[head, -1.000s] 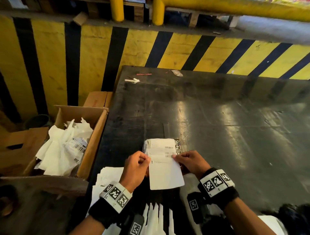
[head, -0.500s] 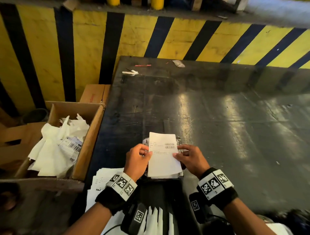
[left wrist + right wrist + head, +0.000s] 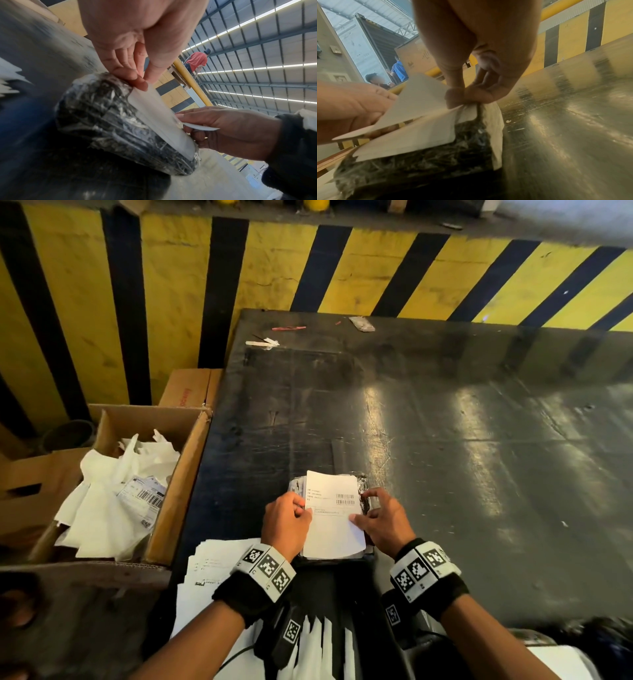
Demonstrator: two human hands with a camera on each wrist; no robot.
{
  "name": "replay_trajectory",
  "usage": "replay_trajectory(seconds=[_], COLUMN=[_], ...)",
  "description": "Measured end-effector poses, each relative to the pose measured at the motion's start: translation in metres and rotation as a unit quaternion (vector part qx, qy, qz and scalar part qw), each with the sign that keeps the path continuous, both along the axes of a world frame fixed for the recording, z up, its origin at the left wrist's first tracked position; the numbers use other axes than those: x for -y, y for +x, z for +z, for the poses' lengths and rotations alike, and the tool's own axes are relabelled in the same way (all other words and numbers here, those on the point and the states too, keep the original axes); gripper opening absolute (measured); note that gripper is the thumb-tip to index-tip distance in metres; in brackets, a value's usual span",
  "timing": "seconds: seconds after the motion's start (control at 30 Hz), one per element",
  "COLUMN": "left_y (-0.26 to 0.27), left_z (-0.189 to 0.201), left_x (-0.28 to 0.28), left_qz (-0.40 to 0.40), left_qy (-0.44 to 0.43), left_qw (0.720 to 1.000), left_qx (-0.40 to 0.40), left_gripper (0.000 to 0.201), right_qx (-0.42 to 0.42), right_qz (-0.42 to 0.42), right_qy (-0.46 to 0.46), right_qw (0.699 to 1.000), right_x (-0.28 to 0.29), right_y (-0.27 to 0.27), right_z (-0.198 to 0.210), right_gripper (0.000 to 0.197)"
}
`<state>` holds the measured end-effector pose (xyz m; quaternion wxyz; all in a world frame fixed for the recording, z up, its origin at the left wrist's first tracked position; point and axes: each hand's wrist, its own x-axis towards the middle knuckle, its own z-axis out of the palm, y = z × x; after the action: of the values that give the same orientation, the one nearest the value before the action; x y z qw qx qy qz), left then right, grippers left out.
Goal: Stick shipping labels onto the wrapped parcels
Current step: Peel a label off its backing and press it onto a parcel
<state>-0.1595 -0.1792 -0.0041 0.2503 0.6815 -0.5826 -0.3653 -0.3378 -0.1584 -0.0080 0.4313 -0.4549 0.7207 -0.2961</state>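
A white shipping label (image 3: 334, 515) with barcodes lies over a dark parcel (image 3: 365, 497) wrapped in clear film, near the front edge of the black table (image 3: 445, 440). My left hand (image 3: 287, 520) pinches the label's left edge between thumb and forefinger. My right hand (image 3: 380, 520) pinches its right edge. In the left wrist view the label (image 3: 157, 115) slopes over the parcel (image 3: 111, 124). The right wrist view shows two paper layers (image 3: 419, 121) parted above the parcel (image 3: 428, 159), the upper one held by both hands.
An open cardboard box (image 3: 181, 474) of crumpled white backing paper stands left of the table. More label sheets (image 3: 212, 570) lie under my left wrist. Small scraps (image 3: 263, 342) lie at the table's far edge, below a yellow-and-black striped wall (image 3: 342, 268).
The label has been drawn back from the far side and now lies unfolded over the parcel. Both hands kept hold of its edges and shifted slightly nearer with the parcel.
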Motion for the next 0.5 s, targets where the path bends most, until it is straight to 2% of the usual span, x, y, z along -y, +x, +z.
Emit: replay_trajectory(seconds=[0.17, 0.3, 0.4, 0.5], left_y=[-0.003, -0.005, -0.003, 0.002], left_z=[0.005, 0.014, 0.017, 0.015], left_x=[0.001, 0.001, -0.004, -0.012], left_qz=[-0.003, -0.026, -0.051, -0.079], left_qy=[0.011, 0.038, 0.045, 0.02], left_qw=[0.999, 0.996, 0.989, 0.982], left_qx=[0.035, 0.078, 0.128, 0.168], left_gripper=[0.008, 0.013, 0.031, 0.05], right_qx=[-0.016, -0.106, -0.222, -0.262], right_qz=[0.001, 0.033, 0.088, 0.12], right_qy=[-0.003, 0.009, 0.041, 0.085], right_qw=[1.0, 0.994, 0.97, 0.954], right_x=[0.001, 0.002, 0.001, -0.003], right_y=[0.002, 0.001, 0.002, -0.003], right_z=[0.001, 0.003, 0.012, 0.018], right_gripper=[0.051, 0.056, 0.064, 0.08])
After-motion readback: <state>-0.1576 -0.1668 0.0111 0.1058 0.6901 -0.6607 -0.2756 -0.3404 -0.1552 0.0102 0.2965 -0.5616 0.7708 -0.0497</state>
